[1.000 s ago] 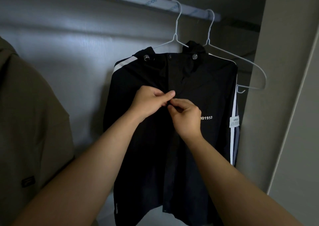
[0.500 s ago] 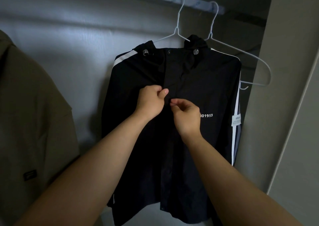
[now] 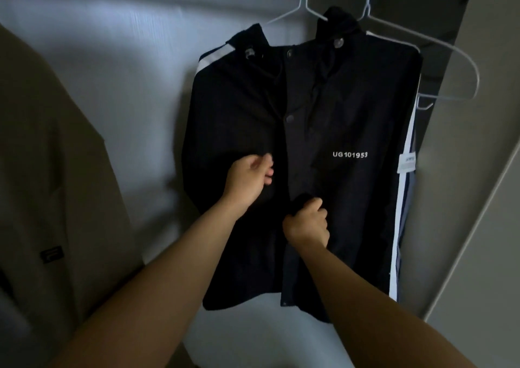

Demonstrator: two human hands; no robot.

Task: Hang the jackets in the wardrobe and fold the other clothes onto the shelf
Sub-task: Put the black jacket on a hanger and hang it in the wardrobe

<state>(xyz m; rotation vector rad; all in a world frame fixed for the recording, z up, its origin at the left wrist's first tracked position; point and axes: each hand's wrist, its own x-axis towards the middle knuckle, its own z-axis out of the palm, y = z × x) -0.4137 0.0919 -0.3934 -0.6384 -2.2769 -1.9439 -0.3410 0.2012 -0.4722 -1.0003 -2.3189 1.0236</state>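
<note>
I look into the wardrobe (image 3: 157, 24) and see its pale back panel (image 3: 107, 86), faintly grained in dim, bluish light, with a plain grey side panel (image 3: 461, 213) on my right — and, lower down, a pale base (image 3: 253, 336).

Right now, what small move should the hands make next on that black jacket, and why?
Probably bring the left hand to the front strip that the right hand pinches and press the next snap; the black jacket looks unfastened lower down.
</note>
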